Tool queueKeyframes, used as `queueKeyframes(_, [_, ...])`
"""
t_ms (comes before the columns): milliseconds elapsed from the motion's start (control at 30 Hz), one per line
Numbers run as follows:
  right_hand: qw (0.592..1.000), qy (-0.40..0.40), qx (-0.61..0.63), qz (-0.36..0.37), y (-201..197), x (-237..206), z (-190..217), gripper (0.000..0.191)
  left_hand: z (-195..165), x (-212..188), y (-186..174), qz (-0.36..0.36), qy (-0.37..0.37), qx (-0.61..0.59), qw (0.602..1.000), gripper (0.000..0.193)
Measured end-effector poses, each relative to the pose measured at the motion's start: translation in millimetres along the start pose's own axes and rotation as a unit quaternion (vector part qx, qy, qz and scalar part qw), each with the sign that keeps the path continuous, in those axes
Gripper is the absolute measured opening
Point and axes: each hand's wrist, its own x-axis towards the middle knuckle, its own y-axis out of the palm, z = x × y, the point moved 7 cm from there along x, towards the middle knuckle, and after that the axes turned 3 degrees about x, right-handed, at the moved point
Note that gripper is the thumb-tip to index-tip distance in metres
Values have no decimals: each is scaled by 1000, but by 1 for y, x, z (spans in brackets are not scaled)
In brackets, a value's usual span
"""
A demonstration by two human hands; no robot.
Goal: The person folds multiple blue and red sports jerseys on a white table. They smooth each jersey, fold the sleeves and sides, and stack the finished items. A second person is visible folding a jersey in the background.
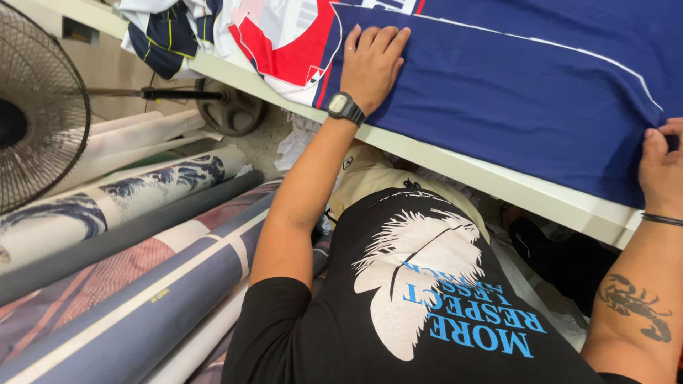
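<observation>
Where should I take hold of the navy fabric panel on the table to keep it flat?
Probably by its near edge. The navy fabric panel lies spread flat on the white table, so only the edges offer a pinch. The right hand pinches the near right edge from the table's front side, while the left hand presses flat on the far left end by the red and white cloth.

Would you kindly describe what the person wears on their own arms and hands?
The left hand has a ring on one finger and a dark digital wristwatch; a black short sleeve covers the upper arm. The right hand has a thin dark wristband and a scorpion tattoo on the forearm.
</observation>
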Motion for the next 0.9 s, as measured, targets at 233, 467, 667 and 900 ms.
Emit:
queueKeyframes(233, [998,-12,-51,40,-16,-6,9,33,-1,6,6,14,-10,-63,998,17])
queueKeyframes(467, [997,-30,-69,-16,-41,-42,24,19,-5,-25,-60,-6,111,-76,991,15])
queueKeyframes(667, [996,-42,-73,-16,-49,-113,56,23,-15,-109,-91,137,66,-79,985,28])
queueKeyframes(900, [999,25,-32,-13,-52,-156,74,18,-15,-161,-82,181,12,-55,982,27])
